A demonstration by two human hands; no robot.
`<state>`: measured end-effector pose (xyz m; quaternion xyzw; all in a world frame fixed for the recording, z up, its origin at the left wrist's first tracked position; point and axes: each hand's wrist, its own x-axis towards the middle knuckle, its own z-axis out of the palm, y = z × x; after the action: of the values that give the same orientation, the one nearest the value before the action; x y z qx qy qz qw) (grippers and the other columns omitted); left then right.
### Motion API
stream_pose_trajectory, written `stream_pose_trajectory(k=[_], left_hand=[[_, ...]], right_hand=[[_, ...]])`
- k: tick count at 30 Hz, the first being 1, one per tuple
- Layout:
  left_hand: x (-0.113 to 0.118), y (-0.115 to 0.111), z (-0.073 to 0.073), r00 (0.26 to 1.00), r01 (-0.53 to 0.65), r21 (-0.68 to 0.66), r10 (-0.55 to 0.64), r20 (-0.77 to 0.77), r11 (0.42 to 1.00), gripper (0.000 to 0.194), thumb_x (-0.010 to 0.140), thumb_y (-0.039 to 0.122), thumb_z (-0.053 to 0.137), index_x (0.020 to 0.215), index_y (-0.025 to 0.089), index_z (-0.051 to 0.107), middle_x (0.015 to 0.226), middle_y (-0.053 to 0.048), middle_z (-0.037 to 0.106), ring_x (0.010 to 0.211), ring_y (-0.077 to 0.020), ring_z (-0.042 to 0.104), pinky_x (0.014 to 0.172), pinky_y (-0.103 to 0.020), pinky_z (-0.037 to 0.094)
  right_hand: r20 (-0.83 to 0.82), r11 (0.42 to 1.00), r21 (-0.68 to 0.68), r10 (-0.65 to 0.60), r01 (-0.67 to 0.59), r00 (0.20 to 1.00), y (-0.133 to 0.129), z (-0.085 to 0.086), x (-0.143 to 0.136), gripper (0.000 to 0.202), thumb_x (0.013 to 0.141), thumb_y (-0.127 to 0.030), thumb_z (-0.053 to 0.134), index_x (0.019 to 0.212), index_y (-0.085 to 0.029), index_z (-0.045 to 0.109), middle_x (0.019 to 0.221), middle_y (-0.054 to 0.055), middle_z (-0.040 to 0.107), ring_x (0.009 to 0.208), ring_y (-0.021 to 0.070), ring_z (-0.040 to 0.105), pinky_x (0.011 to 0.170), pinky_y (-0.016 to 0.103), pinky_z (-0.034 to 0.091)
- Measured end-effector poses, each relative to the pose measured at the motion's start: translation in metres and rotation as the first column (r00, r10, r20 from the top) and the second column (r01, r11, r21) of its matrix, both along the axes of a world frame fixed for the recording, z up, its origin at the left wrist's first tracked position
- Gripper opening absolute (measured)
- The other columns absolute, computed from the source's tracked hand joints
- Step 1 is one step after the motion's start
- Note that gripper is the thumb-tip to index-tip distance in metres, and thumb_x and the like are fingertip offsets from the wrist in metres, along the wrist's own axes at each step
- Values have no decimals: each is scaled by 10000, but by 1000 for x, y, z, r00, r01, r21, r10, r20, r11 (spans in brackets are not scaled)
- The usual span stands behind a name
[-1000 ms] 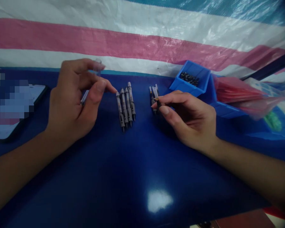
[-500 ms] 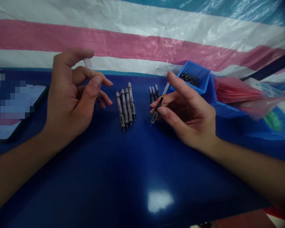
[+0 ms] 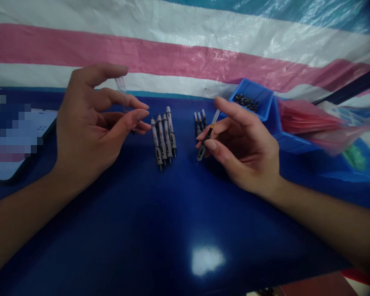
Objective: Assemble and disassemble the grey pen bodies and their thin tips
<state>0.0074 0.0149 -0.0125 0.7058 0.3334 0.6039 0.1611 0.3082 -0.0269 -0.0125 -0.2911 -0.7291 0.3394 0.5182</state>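
At the worker's eleven o'clock the left hand [image 3: 91,119] grips a clear barrel [image 3: 121,84], at one the right hand [image 3: 246,150] pinches a pen insert [image 3: 209,132] tip-down toward seven, apparently for control, four pens [image 3: 162,146] lined at twelve, likely for easy reach.

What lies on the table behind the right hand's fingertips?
Three refills, side by side, upper parts showing. The right hand covers their lower ends; those can't be seen.
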Motion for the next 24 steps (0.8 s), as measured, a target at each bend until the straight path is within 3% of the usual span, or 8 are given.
stream_pose_trajectory(k=[5, 8, 12, 16, 19, 22, 24], left_hand=[[0, 1, 0, 1000, -26, 9, 26, 17, 1000, 609, 949, 333, 1034, 1455, 307, 696, 1028, 58, 844, 772, -137, 838, 723, -264, 779], [-3, 1, -1, 1000, -18, -5, 18, -5, 1000, 547, 1020, 374, 970, 1471, 316, 667, 1047, 59, 853, 831, -165, 859, 732, -307, 794], [-8, 3, -1, 996, 49, -29, -51, -76, 998, 412, 1160, 433, 785, 1531, 383, 615, 1231, 65, 864, 911, -176, 875, 798, -377, 813], [-13, 10, 0, 991, 57, 103, -44, -123, 993, 510, 1155, 574, 748, 1613, 425, 579, 1406, 64, 804, 1131, -187, 853, 865, -365, 818], [-16, 10, 2, 990, -24, 132, 42, -138, 991, 561, 1127, 665, 749, 1605, 404, 615, 1422, 60, 789, 1183, -213, 837, 866, -383, 815], [-17, 3, 5, 971, -167, 18, 167, -173, 986, 386, 1134, 521, 796, 1466, 334, 738, 1239, 57, 863, 1009, -205, 867, 858, -388, 778], [-18, 0, 6, 939, -227, -66, 200, -279, 972, 298, 1123, 457, 805, 1382, 310, 798, 1167, 39, 891, 970, -225, 877, 884, -401, 749]], right_hand=[[13, 999, 1, 48, -48, 999, 0, -2, 1, 645, 1059, -206, 845, 1639, -440, 689, 1162, 41, 805, 1020, 262, 803, 989, 486, 726], [25, 1000, -1, 23, -23, 999, -1, -2, 1, 633, 1069, -252, 845, 1649, -436, 670, 1165, 40, 803, 1025, 262, 806, 954, 475, 736], [67, 999, -31, -4, 6, 998, -2, -2, 1, 565, 1074, -326, 860, 1601, -430, 682, 1180, 48, 800, 1042, 280, 820, 822, 438, 749], [72, 1000, -28, -5, 7, 997, -2, 0, 2, 582, 1085, -307, 849, 1629, -402, 666, 1183, 54, 791, 988, 270, 810, 814, 454, 748], [68, 999, -38, -2, 5, 998, -3, 1, 2, 580, 1076, -296, 859, 1619, -396, 679, 1167, 58, 791, 999, 272, 807, 827, 447, 740], [64, 1000, -17, 0, 1, 998, -3, 0, 2, 618, 1077, -274, 849, 1652, -398, 658, 1152, 55, 791, 1024, 272, 806, 866, 450, 731], [68, 1000, -15, 7, -6, 998, -2, 1, 2, 632, 1083, -249, 831, 1669, -396, 646, 1157, 50, 786, 984, 253, 799, 855, 437, 727]])
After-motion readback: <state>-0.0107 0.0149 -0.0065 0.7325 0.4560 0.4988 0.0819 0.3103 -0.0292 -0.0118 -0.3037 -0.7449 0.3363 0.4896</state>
